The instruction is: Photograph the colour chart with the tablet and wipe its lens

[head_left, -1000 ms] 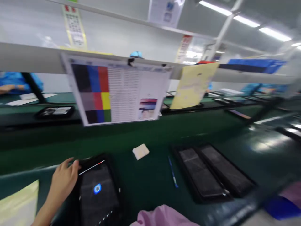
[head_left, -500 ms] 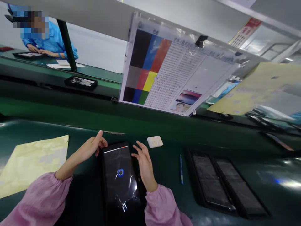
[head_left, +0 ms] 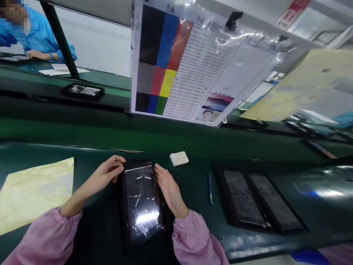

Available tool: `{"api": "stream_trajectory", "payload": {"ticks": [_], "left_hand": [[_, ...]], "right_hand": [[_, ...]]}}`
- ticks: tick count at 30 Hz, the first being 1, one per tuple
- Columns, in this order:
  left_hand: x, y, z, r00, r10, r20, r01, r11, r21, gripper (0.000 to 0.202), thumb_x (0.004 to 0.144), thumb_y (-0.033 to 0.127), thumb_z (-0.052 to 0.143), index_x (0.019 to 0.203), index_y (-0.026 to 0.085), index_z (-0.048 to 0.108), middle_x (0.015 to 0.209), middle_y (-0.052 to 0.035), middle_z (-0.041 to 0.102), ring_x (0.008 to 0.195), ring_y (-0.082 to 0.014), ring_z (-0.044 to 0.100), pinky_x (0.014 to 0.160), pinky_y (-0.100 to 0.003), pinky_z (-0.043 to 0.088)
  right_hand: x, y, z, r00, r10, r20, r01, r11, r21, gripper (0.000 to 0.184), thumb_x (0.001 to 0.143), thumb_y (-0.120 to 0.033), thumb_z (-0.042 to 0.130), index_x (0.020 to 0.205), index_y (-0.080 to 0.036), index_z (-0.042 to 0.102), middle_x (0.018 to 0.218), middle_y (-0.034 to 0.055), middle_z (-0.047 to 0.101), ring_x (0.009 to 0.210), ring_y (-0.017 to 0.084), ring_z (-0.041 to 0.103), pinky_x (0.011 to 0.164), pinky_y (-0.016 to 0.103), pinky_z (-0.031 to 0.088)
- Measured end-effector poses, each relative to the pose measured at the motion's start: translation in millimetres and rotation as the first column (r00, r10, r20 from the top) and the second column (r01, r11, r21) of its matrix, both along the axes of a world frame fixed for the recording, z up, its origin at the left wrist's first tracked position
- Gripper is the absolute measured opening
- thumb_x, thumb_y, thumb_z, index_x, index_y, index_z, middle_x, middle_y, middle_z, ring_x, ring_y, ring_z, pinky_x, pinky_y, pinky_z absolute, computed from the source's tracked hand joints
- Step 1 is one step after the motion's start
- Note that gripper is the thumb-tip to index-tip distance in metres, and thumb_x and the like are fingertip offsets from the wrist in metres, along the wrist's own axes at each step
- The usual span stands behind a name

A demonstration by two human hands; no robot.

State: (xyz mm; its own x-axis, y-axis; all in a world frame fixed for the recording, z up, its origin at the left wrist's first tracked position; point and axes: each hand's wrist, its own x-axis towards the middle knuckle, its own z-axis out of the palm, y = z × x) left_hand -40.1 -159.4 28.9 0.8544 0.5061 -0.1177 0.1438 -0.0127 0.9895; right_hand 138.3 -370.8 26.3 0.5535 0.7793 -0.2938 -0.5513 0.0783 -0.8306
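— Left hand [head_left: 106, 173] first: where does it sit?

— At the lower middle of the frame, on the upper left corner of the tablet [head_left: 142, 200]. Its fingers are curled loosely, with the tips against the dark frame edge; I cannot tell whether it truly grips.

— And the right hand [head_left: 168, 187]?

— Along the tablet's right edge, fingers held together and stretched flat against the side, palm turned inward. It touches the edge rather than pinching it.

— Where is the tablet itself?

— Lying flat on the dark green bench [head_left: 193, 191], between the two hands, in the lower centre. Its screen is dark, with glare across the film and a thin pale line near the top edge.

— What lies around it?

— A yellow sheet [head_left: 33, 191] at the lower left, well apart from the left hand. A small white pad [head_left: 179, 158] just above and right of the tablet, then a blue pen [head_left: 210, 187] further right. Beyond the pen, two dark trays [head_left: 261, 200] side by side.

— And higher up?

— A colour chart [head_left: 187, 62] in a plastic sleeve hangs across the upper middle. In the upper left corner a person in a blue coat [head_left: 41, 40] leans over another bench.
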Motion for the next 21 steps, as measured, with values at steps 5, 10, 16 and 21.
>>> {"api": "stream_trajectory", "payload": {"ticks": [5,10,16,21], "left_hand": [[4,-4,-1.6,0.996,0.064,0.06,-0.064,0.998,-0.002,0.039,0.096,0.05,0.066,0.119,0.024,0.048,0.084,0.0043,0.059,0.059,-0.0095,0.049,0.058,-0.024,0.039],[5,-6,0.9,0.981,0.144,0.128,-0.147,0.989,0.011,0.038,0.095,0.046,0.067,0.119,0.024,0.048,0.072,0.0066,0.055,0.056,-0.0097,0.045,0.055,-0.022,0.036],[9,-9,2.9,0.957,0.232,0.173,-0.233,0.972,-0.01,0.042,0.09,0.047,0.073,0.116,0.024,0.048,0.075,0.0062,0.057,0.055,-0.0089,0.044,0.054,-0.022,0.036],[9,-26,4.5,0.958,0.24,0.159,-0.228,0.969,-0.093,0.045,0.094,0.056,0.066,0.123,0.024,0.051,0.072,0.0048,0.06,0.064,-0.0131,0.056,0.063,-0.023,0.047]], "right_hand": [[-8,2,2.0,0.99,0.097,-0.1,-0.098,0.995,-0.006,0.061,0.081,-0.068,0.078,0.116,-0.019,0.076,0.122,0.0105,0.074,0.132,0.033,0.06,0.118,0.048,0.042],[-12,-1,-2.0,0.986,0.112,-0.125,-0.115,0.993,-0.013,0.049,0.074,-0.055,0.084,0.104,-0.017,0.077,0.108,0.0095,0.078,0.119,0.032,0.068,0.11,0.044,0.049],[-21,-13,0.0,0.987,0.113,-0.114,-0.111,0.994,0.027,0.045,0.075,-0.044,0.085,0.109,-0.016,0.077,0.111,0.0092,0.077,0.109,0.029,0.071,0.1,0.039,0.054],[-32,-20,2.8,0.995,-0.001,-0.095,0.007,0.998,0.063,0.041,0.079,-0.045,0.084,0.106,-0.015,0.078,0.106,0.0089,0.078,0.108,0.03,0.071,0.102,0.04,0.053]]}}
